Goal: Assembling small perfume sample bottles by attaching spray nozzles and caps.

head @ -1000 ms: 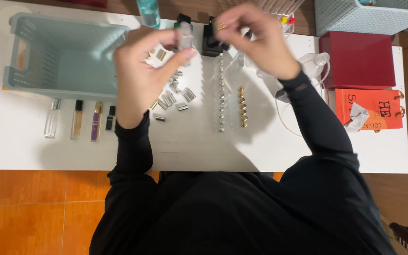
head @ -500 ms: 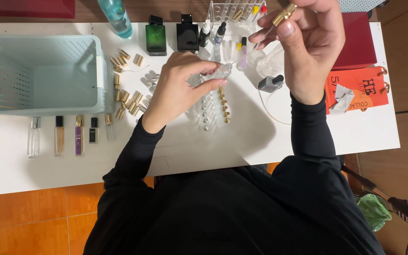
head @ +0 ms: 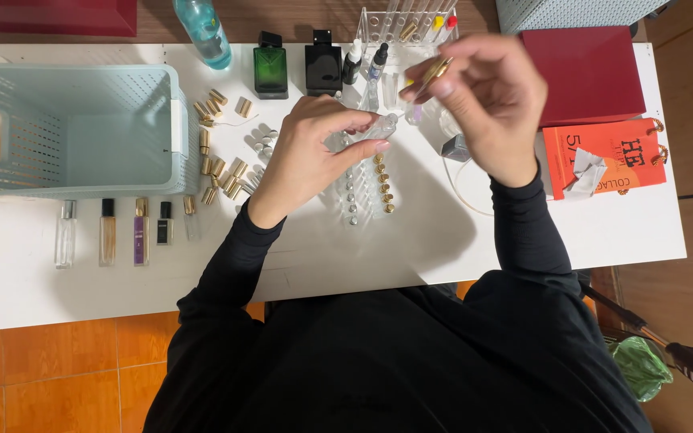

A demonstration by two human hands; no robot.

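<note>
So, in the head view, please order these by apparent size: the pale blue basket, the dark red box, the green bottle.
1. pale blue basket, clearly largest.
2. dark red box.
3. green bottle, smallest.

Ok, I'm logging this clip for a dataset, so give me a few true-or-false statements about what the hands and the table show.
1. The left hand holds a small clear vial. True.
2. The right hand rests flat on the table. False: it is raised, pinching a gold sprayer.
3. The basket is full of bottles. False: no bottles show inside it.
4. A green bottle stands beside a black bottle. True.
5. The slim vials lie in front of the basket. True.
6. The red box sits at the left end of the table. False: it is on the right.
</note>
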